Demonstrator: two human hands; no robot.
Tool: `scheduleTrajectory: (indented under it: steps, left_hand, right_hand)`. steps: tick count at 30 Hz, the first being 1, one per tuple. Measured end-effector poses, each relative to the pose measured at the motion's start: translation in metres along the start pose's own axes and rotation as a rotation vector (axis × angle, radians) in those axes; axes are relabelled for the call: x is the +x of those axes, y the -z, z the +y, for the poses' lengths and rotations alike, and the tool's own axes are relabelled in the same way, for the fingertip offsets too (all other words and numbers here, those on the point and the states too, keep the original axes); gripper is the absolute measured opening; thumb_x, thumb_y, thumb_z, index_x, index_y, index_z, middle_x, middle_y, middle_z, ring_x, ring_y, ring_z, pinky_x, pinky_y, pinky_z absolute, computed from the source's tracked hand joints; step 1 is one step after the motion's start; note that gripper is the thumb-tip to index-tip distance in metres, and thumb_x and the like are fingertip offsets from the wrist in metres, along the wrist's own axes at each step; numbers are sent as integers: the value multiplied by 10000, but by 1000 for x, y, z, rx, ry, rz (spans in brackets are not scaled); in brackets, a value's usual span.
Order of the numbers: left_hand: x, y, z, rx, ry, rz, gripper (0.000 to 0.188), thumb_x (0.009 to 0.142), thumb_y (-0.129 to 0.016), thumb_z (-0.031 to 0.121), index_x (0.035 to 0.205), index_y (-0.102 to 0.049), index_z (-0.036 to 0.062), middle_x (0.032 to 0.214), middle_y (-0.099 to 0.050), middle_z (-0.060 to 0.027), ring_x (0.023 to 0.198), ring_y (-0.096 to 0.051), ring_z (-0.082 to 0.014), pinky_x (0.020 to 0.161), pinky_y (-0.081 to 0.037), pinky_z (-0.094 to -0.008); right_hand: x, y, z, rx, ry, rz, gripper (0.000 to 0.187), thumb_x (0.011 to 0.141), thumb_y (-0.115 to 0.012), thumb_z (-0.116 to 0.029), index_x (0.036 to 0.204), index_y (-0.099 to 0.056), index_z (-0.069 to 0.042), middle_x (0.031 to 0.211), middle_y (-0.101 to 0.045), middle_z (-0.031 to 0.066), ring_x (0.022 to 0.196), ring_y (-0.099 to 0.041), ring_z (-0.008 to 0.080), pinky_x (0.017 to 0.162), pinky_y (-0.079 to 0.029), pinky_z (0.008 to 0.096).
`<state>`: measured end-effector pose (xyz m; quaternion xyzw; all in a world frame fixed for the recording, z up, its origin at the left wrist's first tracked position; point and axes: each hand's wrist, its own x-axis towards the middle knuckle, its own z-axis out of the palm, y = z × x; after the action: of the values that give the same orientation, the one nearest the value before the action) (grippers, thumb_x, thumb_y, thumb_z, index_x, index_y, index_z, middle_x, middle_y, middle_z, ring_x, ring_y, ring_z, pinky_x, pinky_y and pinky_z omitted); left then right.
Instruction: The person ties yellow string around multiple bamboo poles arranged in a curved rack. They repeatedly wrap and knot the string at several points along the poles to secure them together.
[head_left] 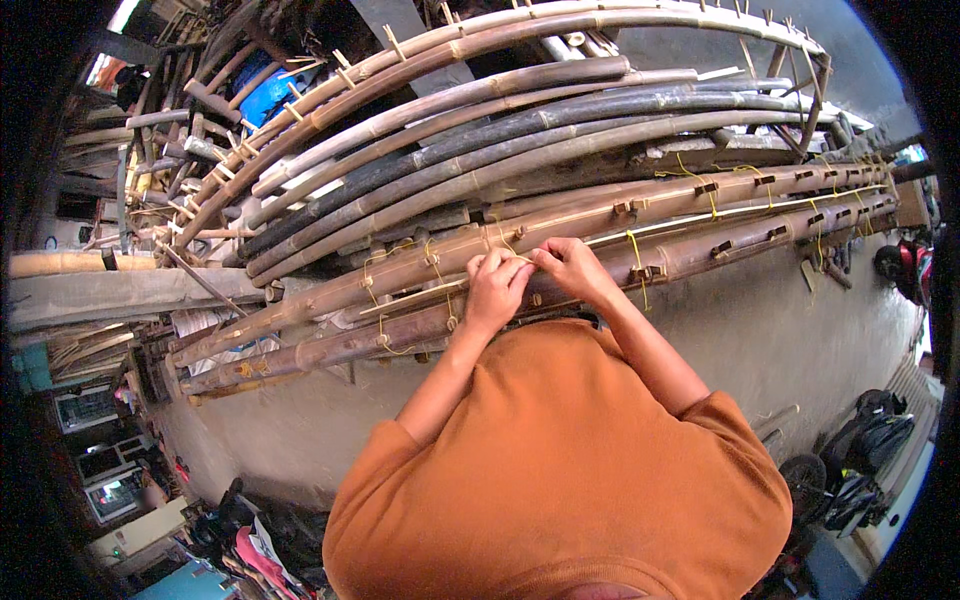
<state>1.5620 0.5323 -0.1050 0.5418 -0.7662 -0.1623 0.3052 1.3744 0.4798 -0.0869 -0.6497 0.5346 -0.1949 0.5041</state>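
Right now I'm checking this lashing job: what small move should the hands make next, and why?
Probably draw the thin yellow strip snug. Both the left hand and the right hand pinch it together on the brown bamboo pole, and similar yellow ties along the poles already sit wrapped, so this one looks mid-tie.

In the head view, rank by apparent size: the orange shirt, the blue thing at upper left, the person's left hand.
1. orange shirt, far the largest, though nearest the camera.
2. and 3. blue thing and left hand: look alike, unranked.
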Motion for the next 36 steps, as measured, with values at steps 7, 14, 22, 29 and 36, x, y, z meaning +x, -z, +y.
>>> scheduleTrajectory:
  steps: [7, 14, 22, 29, 36]
  left_hand:
    - [30, 77, -40, -1297, 511, 137, 214, 1022, -566, 212, 1092, -659, 32, 1197, -661, -127, 1142, -628, -257, 1000, -509, -439]
    - [82, 79, -58, -1743, 756, 129, 379, 1051, -522, 321, 710, -448, 174, 590, -377, 67, 562, -448, -103, 785, -554, -397]
    - [108, 54, -122, -1259, 906, 125, 306, 1030, -572, 303, 807, -414, 163, 589, -292, 70, 479, -291, -67, 467, -334, -284]
    - [123, 53, -121, -1041, 801, 232, 302, 1040, -532, 322, 818, -438, 140, 597, -315, 56, 452, -299, -67, 409, -318, -264]
    - [95, 91, -112, -87, 467, -127, 349, 1032, -573, 322, 814, -587, 50, 750, -625, -27, 706, -611, -111, 707, -522, -292]
  right_hand:
    - [-39, 21, 31, -507, 36, 198, 334, 949, -634, -360, 943, -726, -39, 930, -691, 215, 870, -659, 442, 779, -528, 495]
    - [-36, 21, 13, 404, 338, 3, 447, 1041, -533, -331, 735, -583, -10, 742, -602, 36, 670, -559, 232, 708, -463, 383]
    - [-37, 21, 38, -184, 427, -133, 522, 1026, -551, -374, 637, -478, -33, 596, -481, 197, 600, -421, 415, 834, -405, 470]
    - [-46, 20, 34, -292, 395, -111, 463, 995, -595, -337, 670, -564, -9, 666, -582, 224, 635, -549, 441, 714, -457, 500]
    - [-59, 48, -5, 60, 434, 23, 276, 976, -630, -200, 803, -614, 14, 989, -659, 165, 919, -633, 268, 816, -496, 372]
